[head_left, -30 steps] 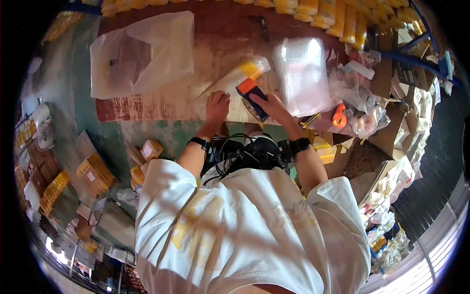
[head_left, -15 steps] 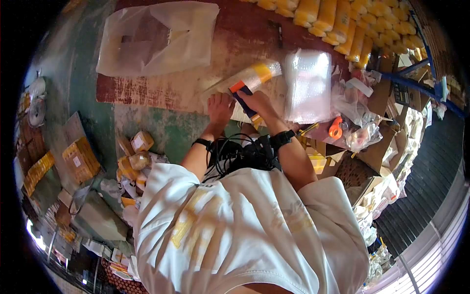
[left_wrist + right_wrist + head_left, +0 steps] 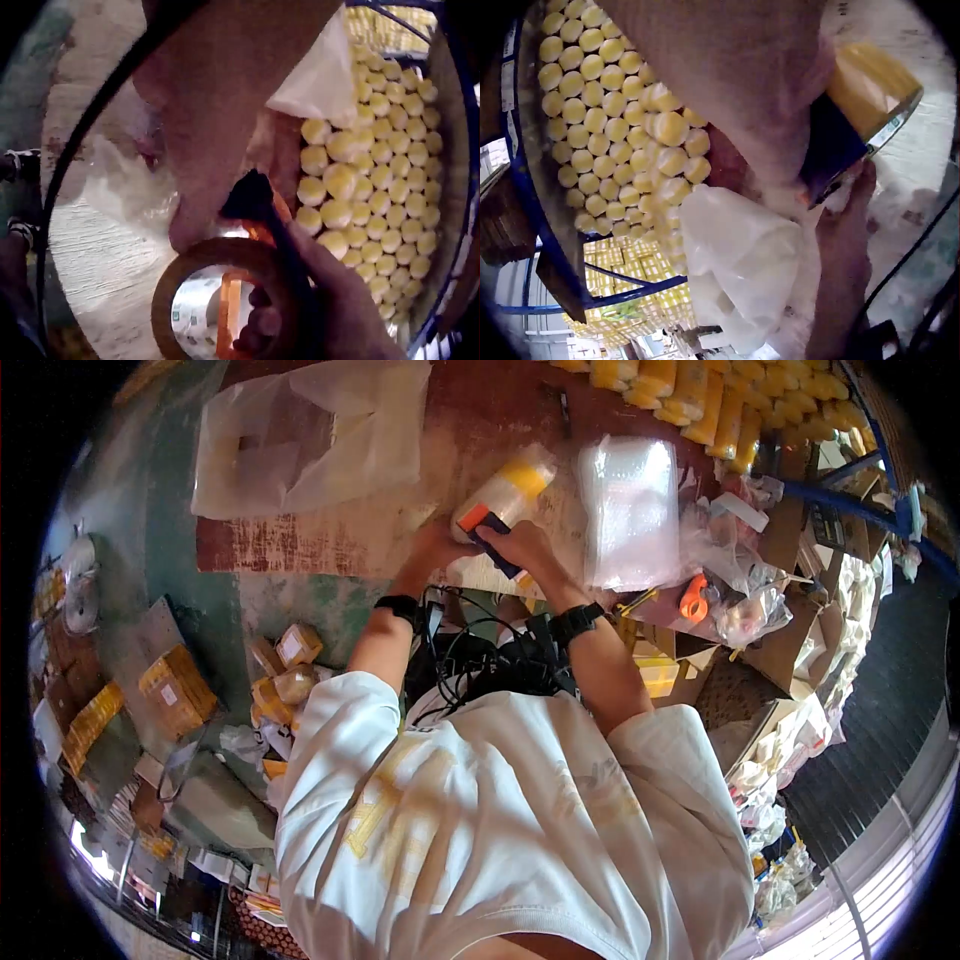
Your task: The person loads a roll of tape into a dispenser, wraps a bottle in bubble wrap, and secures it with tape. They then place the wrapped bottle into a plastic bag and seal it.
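Note:
In the head view, my right hand (image 3: pixel 528 548) grips a dark blue and orange tape dispenser (image 3: pixel 494 538). Just beyond it lies a clear-wrapped roll (image 3: pixel 518 480) with a yellow band, slanting across the table. My left hand (image 3: pixel 436 548) is at the roll's near left end, its fingertips largely hidden. The dispenser's brown tape roll (image 3: pixel 169 300) shows in the left wrist view, with right-hand fingers (image 3: pixel 264 319) behind its opening. In the right wrist view, the yellowish tape (image 3: pixel 877 82) faces away from my palm, and the left hand (image 3: pixel 847 240) is close to the dispenser.
Right of the roll is a stack of bubble wrap (image 3: pixel 630 510), then orange scissors or a tape tool (image 3: pixel 693 598) and loose plastic bags (image 3: pixel 745 565). A translucent sheet (image 3: pixel 370 435) covers the table's far left. Yellow-ended rolls (image 3: pixel 700 410) are piled beyond.
The wrapped roll looks fuller and shorter, and its near end shows beside the dispenser. My left hand has shifted left and turned around that end; the right hand still holds the dispenser.

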`<state>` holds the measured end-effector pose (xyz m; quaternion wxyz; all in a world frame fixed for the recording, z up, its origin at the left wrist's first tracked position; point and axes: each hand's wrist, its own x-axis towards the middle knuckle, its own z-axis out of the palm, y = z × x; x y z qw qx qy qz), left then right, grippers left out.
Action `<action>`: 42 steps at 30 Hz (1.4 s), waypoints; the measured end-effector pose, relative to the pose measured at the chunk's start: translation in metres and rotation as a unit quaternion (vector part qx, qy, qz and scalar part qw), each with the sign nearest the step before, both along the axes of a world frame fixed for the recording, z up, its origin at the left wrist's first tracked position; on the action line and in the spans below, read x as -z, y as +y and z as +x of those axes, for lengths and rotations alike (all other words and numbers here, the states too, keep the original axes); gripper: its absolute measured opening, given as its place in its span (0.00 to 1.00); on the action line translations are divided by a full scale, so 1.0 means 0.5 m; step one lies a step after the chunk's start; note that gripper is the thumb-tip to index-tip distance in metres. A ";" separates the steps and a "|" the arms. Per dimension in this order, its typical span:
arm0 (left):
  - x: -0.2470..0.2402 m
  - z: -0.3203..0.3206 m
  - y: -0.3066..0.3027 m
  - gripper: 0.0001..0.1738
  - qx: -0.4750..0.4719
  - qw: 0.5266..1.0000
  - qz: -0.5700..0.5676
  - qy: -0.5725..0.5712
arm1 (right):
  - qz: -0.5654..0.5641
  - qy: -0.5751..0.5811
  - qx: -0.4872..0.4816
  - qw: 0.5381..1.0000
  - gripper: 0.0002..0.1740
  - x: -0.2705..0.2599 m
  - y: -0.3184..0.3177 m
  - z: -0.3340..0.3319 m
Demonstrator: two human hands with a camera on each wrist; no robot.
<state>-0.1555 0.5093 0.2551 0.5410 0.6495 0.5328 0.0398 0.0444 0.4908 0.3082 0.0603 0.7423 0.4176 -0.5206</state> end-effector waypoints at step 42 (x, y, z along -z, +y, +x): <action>0.022 0.083 -0.118 0.67 -0.099 0.947 0.202 0.230 | 0.048 -0.058 -0.023 0.997 0.48 -0.012 -0.018 0.006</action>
